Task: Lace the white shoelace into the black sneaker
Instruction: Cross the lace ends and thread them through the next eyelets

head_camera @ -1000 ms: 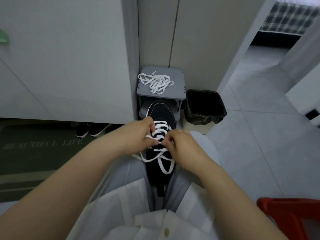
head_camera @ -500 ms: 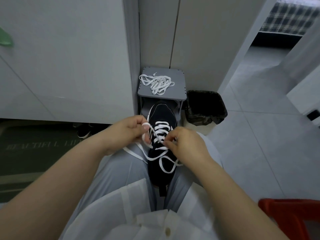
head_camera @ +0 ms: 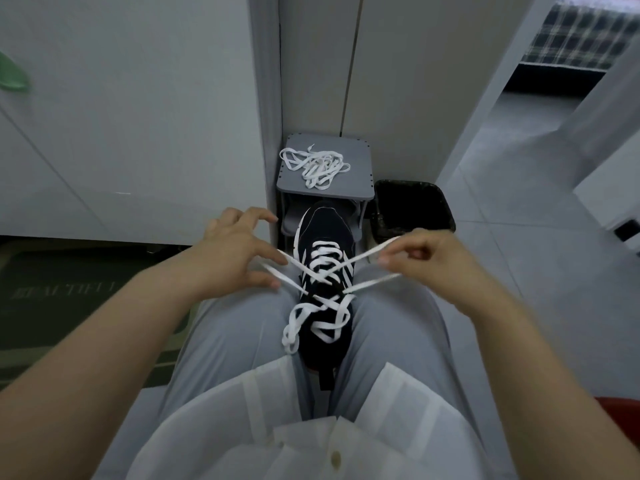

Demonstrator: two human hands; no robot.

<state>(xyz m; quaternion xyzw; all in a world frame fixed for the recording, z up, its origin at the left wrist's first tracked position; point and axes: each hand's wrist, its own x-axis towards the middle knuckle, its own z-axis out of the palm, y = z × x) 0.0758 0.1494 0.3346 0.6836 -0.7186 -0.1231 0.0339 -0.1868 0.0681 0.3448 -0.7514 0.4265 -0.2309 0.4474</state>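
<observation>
A black sneaker [head_camera: 327,226] lies between my knees, toe pointing away, with a white shoelace [head_camera: 323,258] threaded across its eyelets. My left hand [head_camera: 235,252] sits left of the shoe and pinches a loop of lace pulled out to that side. My right hand [head_camera: 429,256] sits right of the shoe and grips another loop of lace, drawn taut. The strands cross over the tongue. Loose ends of the shoelace lie coiled over the shoe's opening.
A second white lace [head_camera: 317,164] lies tangled on a small grey stool [head_camera: 360,174] against the wall. A black bin [head_camera: 412,209] stands to its right. A green mat [head_camera: 52,289] covers the floor at left. A red object [head_camera: 623,407] shows at the lower right.
Both hands have moved apart from the middle of the shoe, drawing lace loops out left and right until taut.
</observation>
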